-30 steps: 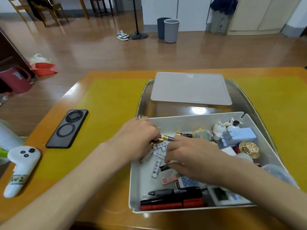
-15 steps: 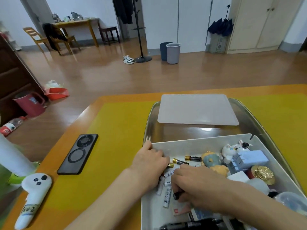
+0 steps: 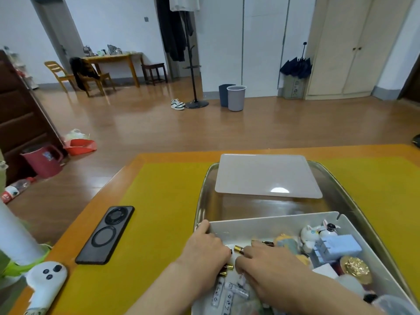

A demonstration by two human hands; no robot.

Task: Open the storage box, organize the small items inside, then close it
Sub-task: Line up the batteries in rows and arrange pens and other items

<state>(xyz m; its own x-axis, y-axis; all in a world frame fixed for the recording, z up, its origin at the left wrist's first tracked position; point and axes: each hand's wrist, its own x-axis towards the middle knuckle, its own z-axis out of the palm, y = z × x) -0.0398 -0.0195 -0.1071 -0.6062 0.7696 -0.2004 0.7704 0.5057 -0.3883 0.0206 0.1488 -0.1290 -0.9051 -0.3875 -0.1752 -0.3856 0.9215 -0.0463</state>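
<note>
Head-camera view, looking down and forward over an orange table [image 3: 159, 158] with a yellow mat [image 3: 163, 201]. Storage box [image 3: 272, 220] already open, sitting at the near right of the table, partly cut off by the bottom edge. Pale lid [image 3: 268, 176] off and lying flat just beyond the box, on a clear tray [image 3: 202, 192]. So opening looks done; sorting under way; closing still left.

Inside the box: loose batteries [image 3: 238, 248] with gold ends at the left, white labelled tubes [image 3: 229, 292] nearer the camera, small toy figures [image 3: 318, 233], a pale blue block [image 3: 338, 246] and a gold disc [image 3: 356, 268] crowded at the right. Still jumbled, not grouped.

Left hand [image 3: 204, 248] knuckles up over the box's left corner, fingers curled down among the batteries; seemingly gathering some, though an actual grip cannot be told. Right hand [image 3: 266, 267] beside it, palm down, fingers bent over the tubes and batteries; hold likewise hidden.

Left of the box, well apart: a black phone [image 3: 105, 234] and a white controller [image 3: 45, 283].
</note>
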